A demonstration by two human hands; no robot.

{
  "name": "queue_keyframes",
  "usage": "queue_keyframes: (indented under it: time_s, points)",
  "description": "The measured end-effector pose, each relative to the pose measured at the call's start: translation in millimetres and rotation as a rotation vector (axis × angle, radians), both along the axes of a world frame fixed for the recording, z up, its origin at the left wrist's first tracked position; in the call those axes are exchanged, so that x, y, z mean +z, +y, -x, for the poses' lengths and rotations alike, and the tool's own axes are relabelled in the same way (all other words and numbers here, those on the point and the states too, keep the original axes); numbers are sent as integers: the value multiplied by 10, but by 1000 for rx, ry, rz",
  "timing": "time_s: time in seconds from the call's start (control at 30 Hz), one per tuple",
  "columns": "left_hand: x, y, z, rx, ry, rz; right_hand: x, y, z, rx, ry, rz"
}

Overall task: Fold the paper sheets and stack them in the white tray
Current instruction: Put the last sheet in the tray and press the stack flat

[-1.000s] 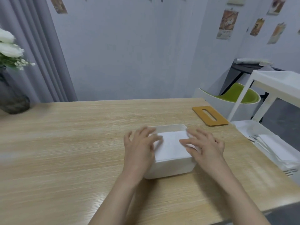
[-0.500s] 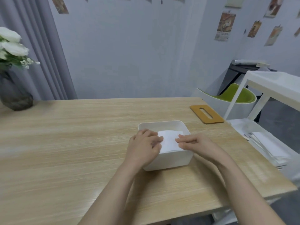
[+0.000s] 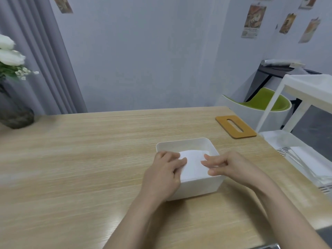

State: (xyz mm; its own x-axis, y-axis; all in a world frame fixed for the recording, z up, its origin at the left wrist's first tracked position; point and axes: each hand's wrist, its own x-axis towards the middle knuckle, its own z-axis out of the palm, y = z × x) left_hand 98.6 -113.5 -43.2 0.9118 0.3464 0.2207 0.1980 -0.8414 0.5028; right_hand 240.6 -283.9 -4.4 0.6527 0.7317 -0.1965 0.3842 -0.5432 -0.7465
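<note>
Both hands, left hand (image 3: 164,172) and right hand (image 3: 231,165), curl onto the folded paper (image 3: 195,163) in the white tray (image 3: 183,143), hiding its side edges and any pinch.

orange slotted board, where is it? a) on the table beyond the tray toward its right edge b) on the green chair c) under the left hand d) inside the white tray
a: the orange slotted board lies flat on the table, apart from the white tray.
</note>
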Motion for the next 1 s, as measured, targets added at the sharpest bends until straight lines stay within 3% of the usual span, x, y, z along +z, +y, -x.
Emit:
queue_keyframes:
  time_s: [0.27, 0.6, 0.77, 1.0]
  points:
    - [-188, -56, -531, -8, -227, 5, -92, -127, -445, -79, 24, -105]
    - [-79, -209, -1264, -105, -124, 19, 138, -238, -1071, -121, 38, 30]
    - [-32, -257, -1249, -119, -58, 12, 170, -237, -1181, 35, -71, 208]
    - [-20, -447, -1410, -106, 10, 66, 201, -402, -1456, 185, -69, 257]
